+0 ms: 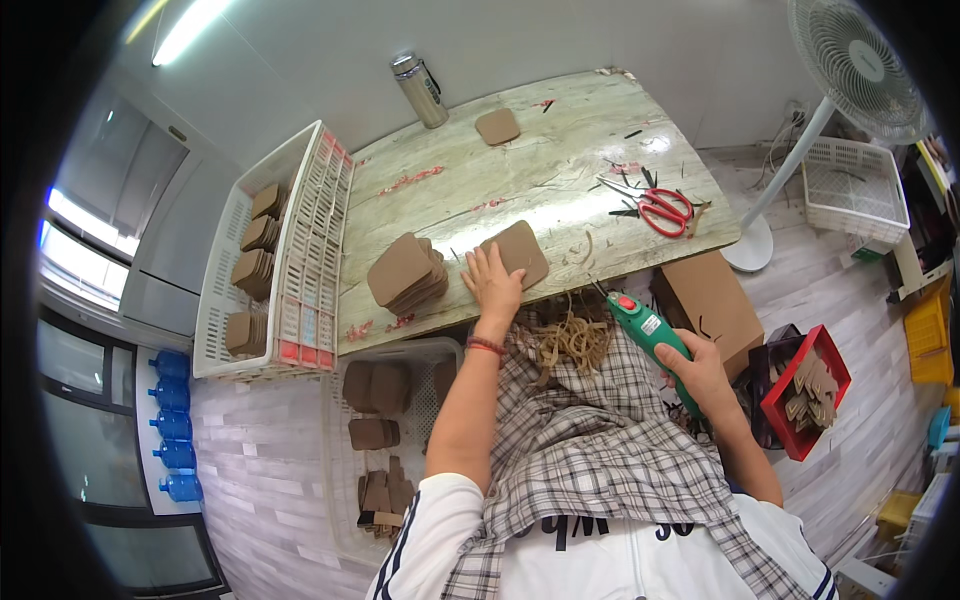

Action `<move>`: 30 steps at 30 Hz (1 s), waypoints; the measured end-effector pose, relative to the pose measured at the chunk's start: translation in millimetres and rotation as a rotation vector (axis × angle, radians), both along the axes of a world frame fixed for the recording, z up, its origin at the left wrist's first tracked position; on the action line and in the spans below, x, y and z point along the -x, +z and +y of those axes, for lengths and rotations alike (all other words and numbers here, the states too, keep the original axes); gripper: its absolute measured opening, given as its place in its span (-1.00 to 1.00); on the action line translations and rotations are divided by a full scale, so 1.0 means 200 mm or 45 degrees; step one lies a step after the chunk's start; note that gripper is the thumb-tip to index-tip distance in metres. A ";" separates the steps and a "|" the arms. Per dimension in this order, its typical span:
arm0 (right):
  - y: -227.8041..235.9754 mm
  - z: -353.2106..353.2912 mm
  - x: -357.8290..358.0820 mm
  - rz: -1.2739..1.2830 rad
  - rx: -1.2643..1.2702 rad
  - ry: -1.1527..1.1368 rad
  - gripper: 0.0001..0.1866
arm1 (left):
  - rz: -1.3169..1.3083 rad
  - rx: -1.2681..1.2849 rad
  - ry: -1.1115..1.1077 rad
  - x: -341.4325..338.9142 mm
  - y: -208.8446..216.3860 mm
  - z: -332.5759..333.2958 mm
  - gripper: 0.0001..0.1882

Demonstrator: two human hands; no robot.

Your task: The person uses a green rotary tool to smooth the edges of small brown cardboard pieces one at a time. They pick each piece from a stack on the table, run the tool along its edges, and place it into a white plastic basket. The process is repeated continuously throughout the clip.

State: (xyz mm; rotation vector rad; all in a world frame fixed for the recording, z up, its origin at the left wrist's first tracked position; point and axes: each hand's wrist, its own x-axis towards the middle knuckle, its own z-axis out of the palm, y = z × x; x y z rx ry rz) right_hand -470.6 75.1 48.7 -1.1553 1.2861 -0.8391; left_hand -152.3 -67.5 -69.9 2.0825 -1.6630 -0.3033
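Flat on the table near its front edge, my left hand point(492, 283) presses with spread fingers on a brown rounded-square piece point(522, 252). To its left stands a leaning stack of similar brown pieces point(404, 272). My right hand point(703, 374) is wrapped round a green handheld power tool point(645, 328) with a red button. The tool's thin tip points up and left, close to the table edge and apart from the piece. Between my arms, a tangle of tan trimmings point(575, 345) lies on my checked apron.
Red-handled scissors point(664, 211), another brown piece point(497, 126) and a steel flask point(419, 90) are on the table. A white crate point(312, 250) stands left; a second bin point(335, 470) sits below. Right are a cardboard box point(712, 305), a red container point(840, 375) and a fan point(820, 120).
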 end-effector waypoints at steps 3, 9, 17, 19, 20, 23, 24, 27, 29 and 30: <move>0.00 0.01 0.00 0.017 0.006 0.005 -0.66 | 0.070 0.157 -0.115 -0.10 0.01 -0.02 -0.14; -0.06 0.00 -0.02 -0.018 -0.004 -0.006 -0.67 | -0.052 0.196 0.305 0.02 -0.03 0.11 -0.16; -0.08 -0.01 -0.04 -0.019 -0.029 0.014 -0.67 | 0.165 0.252 0.407 0.06 0.10 0.11 -0.27; -0.07 -0.01 -0.06 -0.033 -0.023 0.016 -0.67 | 0.396 0.364 0.390 0.06 0.10 0.13 -0.34; -0.07 -0.01 -0.07 -0.018 -0.014 0.021 -0.67 | 0.655 0.417 0.355 0.03 0.06 0.14 -0.36; -0.06 -0.03 -0.10 0.015 0.007 0.016 -0.67 | 1.463 0.559 0.272 0.04 0.06 0.15 -0.54; -0.06 -0.03 -0.11 0.010 0.013 0.001 -0.66 | 1.831 0.560 0.268 0.06 0.09 0.15 -0.58; -0.05 -0.05 -0.16 -0.038 0.070 -0.067 -0.65 | 2.555 0.549 0.343 0.15 0.23 0.17 -0.64; -0.02 -0.06 -0.20 -0.038 0.116 -0.096 -0.64 | 2.797 0.573 0.297 0.20 0.30 0.20 -0.61; -0.02 -0.07 -0.21 -0.071 0.123 -0.079 -0.63 | 2.841 0.549 0.265 0.22 0.34 0.20 -0.60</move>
